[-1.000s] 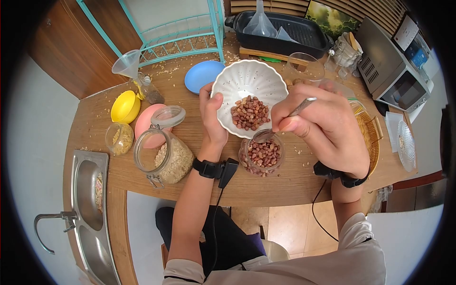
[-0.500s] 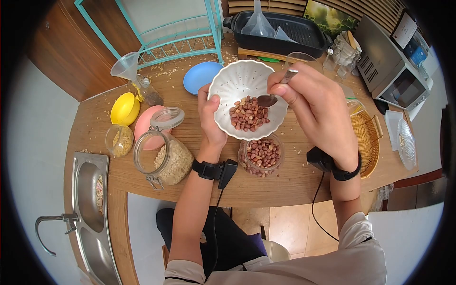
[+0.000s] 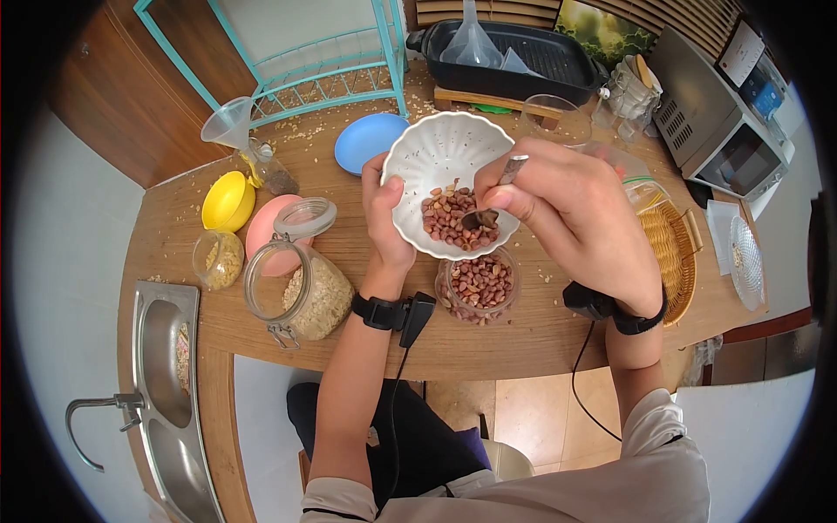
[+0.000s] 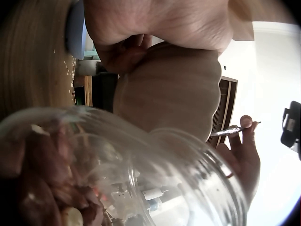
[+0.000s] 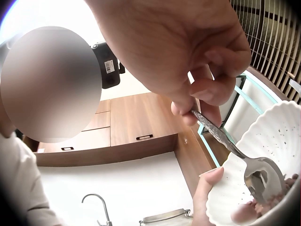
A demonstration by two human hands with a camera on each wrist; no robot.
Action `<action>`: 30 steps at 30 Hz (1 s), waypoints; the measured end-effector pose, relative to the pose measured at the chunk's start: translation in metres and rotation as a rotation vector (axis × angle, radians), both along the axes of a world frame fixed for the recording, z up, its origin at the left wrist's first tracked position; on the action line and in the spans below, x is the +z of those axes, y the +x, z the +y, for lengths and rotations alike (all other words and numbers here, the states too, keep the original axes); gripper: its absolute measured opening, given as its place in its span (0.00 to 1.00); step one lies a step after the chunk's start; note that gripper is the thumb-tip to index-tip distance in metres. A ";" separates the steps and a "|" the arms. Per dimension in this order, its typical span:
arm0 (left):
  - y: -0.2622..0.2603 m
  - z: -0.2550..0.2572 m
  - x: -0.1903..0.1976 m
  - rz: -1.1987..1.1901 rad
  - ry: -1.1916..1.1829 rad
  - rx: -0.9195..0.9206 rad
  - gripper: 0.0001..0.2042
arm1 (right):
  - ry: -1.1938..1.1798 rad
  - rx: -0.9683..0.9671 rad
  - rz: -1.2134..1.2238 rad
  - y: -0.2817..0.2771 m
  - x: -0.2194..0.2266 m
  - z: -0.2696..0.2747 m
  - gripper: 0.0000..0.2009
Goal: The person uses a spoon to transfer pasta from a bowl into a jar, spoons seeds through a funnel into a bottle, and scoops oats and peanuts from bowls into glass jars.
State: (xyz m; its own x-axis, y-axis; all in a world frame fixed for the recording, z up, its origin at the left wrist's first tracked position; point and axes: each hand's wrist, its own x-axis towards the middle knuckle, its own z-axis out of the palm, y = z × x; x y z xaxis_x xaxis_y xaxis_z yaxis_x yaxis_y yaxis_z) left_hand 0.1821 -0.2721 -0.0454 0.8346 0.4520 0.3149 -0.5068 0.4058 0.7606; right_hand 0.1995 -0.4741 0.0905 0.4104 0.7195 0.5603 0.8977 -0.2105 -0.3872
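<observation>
My left hand (image 3: 390,214) grips a white fluted bowl (image 3: 427,166) by its left side, thumb over the rim, and tilts it toward me. Reddish peanuts (image 3: 446,218) lie in the bowl's lower part, with dark specks on its inner wall. Between thumb and fingers my right hand (image 3: 584,218) pinches a metal spoon (image 5: 221,136), whose head (image 5: 263,176) is down among the peanuts. Just under the bowl's near rim stands an open glass jar (image 3: 443,301) of peanuts. In the left wrist view the jar (image 4: 188,165) sits close below the bowl (image 4: 169,94).
On the left stand an open clip-top jar of oats (image 3: 323,301), a pink plate (image 3: 261,228), a yellow bowl (image 3: 228,199) and a small glass jar (image 3: 218,259). A blue plate (image 3: 366,144) lies behind the bowl, a wicker basket (image 3: 667,261) to the right. The sink (image 3: 166,366) is at far left.
The spoon has moved from over the jar's mouth up into the bowl, then down into the peanuts there. My left hand keeps the bowl nearly in place.
</observation>
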 end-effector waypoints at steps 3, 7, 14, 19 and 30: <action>0.001 0.002 -0.002 -0.002 -0.001 -0.015 0.28 | 0.020 0.028 0.025 -0.003 0.000 -0.002 0.10; 0.004 0.003 -0.006 -0.015 -0.003 -0.030 0.29 | -0.071 -0.012 0.018 -0.011 0.010 -0.006 0.08; 0.001 0.001 -0.001 -0.006 0.014 -0.013 0.29 | -0.072 -0.033 -0.023 -0.015 0.011 -0.007 0.09; 0.003 0.003 -0.004 -0.019 0.013 -0.029 0.30 | -0.035 -0.001 0.003 -0.018 0.010 -0.007 0.08; 0.005 0.006 -0.009 -0.018 -0.026 -0.051 0.28 | -0.019 -0.018 -0.015 -0.021 0.012 -0.009 0.09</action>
State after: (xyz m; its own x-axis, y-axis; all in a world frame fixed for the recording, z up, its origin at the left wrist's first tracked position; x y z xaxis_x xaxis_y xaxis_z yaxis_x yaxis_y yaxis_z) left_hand 0.1869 -0.2659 -0.0545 0.8509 0.4175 0.3188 -0.4986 0.4509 0.7403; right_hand 0.1780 -0.4827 0.1024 0.4151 0.7223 0.5531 0.8994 -0.2341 -0.3693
